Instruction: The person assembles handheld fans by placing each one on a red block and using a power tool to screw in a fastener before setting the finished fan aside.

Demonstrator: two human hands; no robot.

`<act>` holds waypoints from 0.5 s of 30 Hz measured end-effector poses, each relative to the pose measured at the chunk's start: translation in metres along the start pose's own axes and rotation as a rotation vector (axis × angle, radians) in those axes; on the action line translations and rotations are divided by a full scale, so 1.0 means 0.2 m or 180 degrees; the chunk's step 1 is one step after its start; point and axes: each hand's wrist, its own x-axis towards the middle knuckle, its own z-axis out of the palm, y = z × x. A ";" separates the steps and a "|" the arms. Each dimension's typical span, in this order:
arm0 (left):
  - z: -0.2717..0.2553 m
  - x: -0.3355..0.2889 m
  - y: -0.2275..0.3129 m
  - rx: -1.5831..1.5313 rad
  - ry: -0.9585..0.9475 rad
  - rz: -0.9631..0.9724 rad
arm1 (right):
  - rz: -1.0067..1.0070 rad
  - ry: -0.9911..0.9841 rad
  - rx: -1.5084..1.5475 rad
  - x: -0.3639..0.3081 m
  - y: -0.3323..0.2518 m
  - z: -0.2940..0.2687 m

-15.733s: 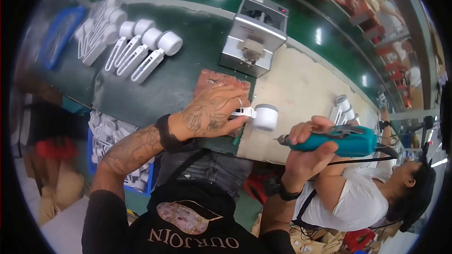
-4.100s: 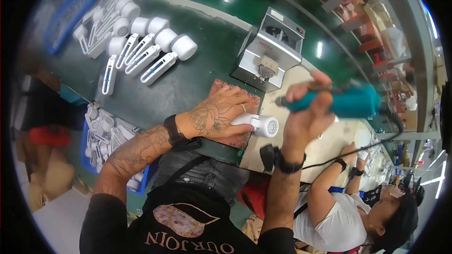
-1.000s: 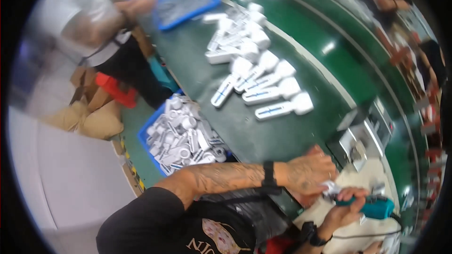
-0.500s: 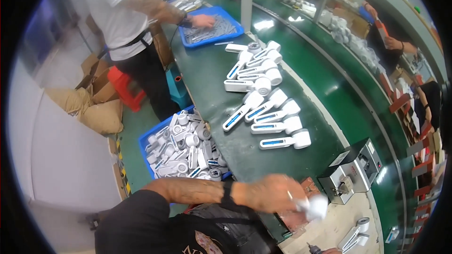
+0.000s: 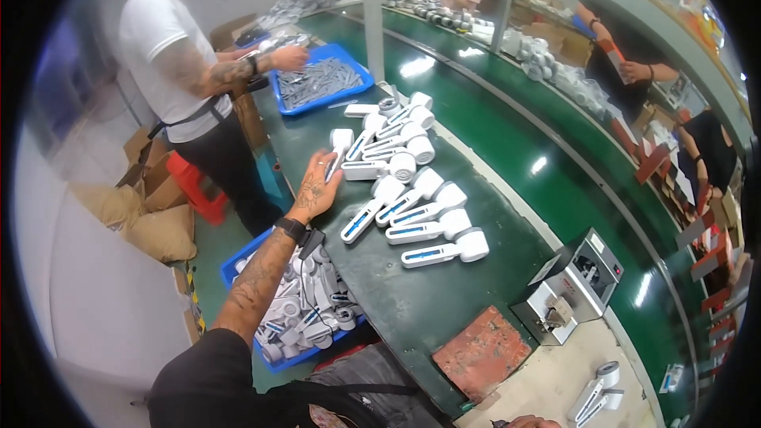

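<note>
My left hand [image 5: 315, 190] reaches far over the green table, its fingers closed around the handle of a white handheld shower head [image 5: 342, 141]. To the right of that hand lies a row of similar shower heads [image 5: 428, 230], blue strips along their handles. At the bottom edge my right hand [image 5: 533, 422] shows only in part. Beside its fingers a dark tip [image 5: 499, 423] pokes out, which looks like a power screwdriver; most of it is cut off by the frame.
A blue crate [image 5: 273, 361] full of shower heads stands below the table's left edge. A reddish worn board [image 5: 482, 353] and a metal bench machine [image 5: 567, 293] sit nearby. Two shower heads [image 5: 596, 396] lie at lower right. A co-worker [image 5: 178, 63] stands by a blue tray [image 5: 361, 83] of grey parts.
My left hand has swung from above the reddish board to the far left side of the table, carrying the shower head. The co-worker's hand has lifted from the tray. The view has shifted.
</note>
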 end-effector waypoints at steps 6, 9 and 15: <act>-0.14 0.00 0.70 -0.0451 0.0017 0.0677 | 0.0178 0.0036 -0.0082 -0.05 -0.05 -0.05; -0.07 -0.15 1.23 -0.1894 -0.1216 0.0875 | 0.0207 0.0135 -0.0201 -0.09 -0.11 -0.10; 0.22 -0.61 2.04 -0.3853 -0.2548 0.2346 | 0.1371 0.2437 -0.0313 -0.31 -0.06 -0.49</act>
